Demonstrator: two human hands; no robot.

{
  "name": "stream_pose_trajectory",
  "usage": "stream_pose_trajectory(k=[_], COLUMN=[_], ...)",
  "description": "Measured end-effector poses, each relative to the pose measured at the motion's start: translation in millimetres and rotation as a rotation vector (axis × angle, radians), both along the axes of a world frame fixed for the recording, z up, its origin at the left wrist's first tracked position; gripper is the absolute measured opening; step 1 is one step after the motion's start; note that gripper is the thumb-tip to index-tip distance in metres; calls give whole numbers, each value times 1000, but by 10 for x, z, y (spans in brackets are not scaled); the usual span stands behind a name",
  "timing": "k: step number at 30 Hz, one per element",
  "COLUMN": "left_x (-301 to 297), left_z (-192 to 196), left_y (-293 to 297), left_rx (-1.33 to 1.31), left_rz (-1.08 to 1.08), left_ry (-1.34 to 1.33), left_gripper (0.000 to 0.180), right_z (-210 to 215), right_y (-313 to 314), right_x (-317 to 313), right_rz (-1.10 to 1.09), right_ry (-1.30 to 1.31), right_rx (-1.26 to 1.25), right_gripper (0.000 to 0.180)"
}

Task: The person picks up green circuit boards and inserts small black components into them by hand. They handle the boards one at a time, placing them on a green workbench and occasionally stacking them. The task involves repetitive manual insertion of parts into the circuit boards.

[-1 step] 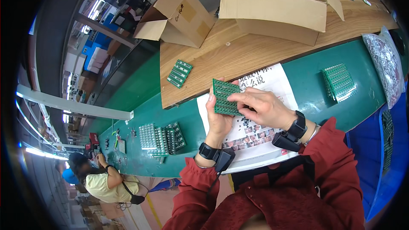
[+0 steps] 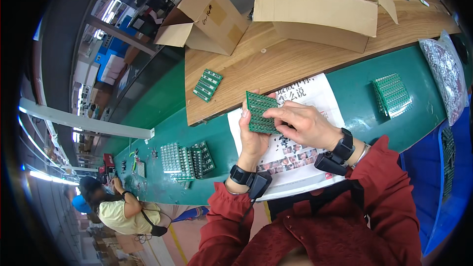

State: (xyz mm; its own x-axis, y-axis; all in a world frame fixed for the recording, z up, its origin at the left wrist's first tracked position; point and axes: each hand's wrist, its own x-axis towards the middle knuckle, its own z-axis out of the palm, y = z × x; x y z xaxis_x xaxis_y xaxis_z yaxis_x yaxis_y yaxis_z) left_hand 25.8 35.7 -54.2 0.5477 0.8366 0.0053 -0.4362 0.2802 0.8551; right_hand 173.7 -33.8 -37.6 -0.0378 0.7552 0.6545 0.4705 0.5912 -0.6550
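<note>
My left hand holds a green circuit board tilted up, the thumb along its left edge and fingers behind it. My right hand is closed at the board's right side, index fingertip against its face and the other fingers curled. Whatever may be between those fingertips is too small to make out. Beneath both hands a printed newspaper sheet lies on the green bench top. Small dark pieces are scattered on the paper just below the board.
Left are stacked circuit boards; right, another stack and a bag of parts. A single board lies on the wooden shelf with two open cardboard boxes. A blue bin stands lower right; a co-worker sits left.
</note>
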Motion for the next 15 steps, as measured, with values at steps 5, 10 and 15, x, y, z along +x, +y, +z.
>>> stream_pose_trajectory(k=[5,10,15], left_x=[3,-25,-11], left_z=[-6,74,41], left_y=[-2,6,11], left_rx=[46,-99,-99], left_rz=[-14,-36,-4], left_ry=[1,-67,-73], left_gripper=[64,62,61], right_z=[-15,-1,-48], right_y=[3,-15,-1], right_x=[23,83,48], right_rz=[-20,-17,9], right_ry=[10,39,-1], right_rx=[8,-52,-48], right_gripper=[37,41,44])
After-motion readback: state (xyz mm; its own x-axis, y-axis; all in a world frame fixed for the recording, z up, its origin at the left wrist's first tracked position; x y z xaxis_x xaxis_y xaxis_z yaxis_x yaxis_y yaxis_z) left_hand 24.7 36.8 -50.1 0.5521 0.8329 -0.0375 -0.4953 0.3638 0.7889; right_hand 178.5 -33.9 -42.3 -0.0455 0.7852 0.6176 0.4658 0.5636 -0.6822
